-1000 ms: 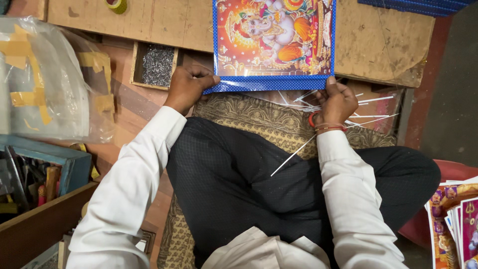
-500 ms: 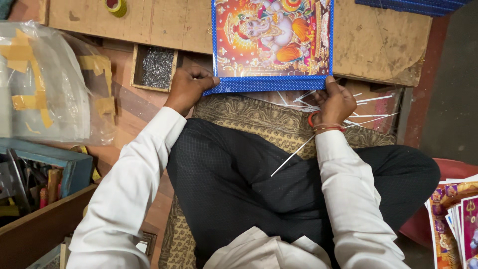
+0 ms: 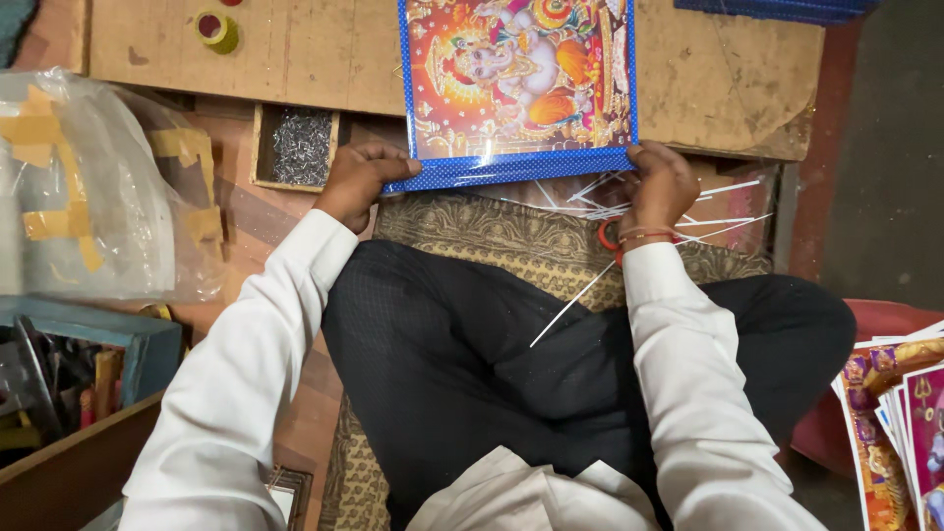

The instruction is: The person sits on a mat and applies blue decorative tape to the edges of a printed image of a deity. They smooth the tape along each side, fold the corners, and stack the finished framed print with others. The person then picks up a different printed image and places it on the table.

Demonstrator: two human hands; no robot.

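While I look down from the head camera, the far left shows a clear plastic bag (image 3: 93, 187) patched with yellow tape, lying on the floor above a blue wooden tool tray (image 3: 88, 359) crowded with tools. Up on the wooden board (image 3: 295, 49) near the top sits a small yellow roll of tape (image 3: 216, 29) with a red centre, and just below the board's edge is a little wooden box of nails (image 3: 300, 147). My left hand (image 3: 362, 182) is beside that box, its fingers curled closed around the lower left corner of the framed picture (image 3: 516, 84). That picture has a blue dotted border and a bright orange and red printed image, and it lies on the board with its near edge hanging over toward my lap. My right hand (image 3: 661, 187), with red threads at the wrist, pinches the picture's lower right corner, fingers closed on the frame. Thin white sticks (image 3: 629, 211) lie scattered under that edge on a patterned mat (image 3: 492, 241). At the far right, a fanned stack of colourful prints (image 3: 900, 413) rests near my knee.
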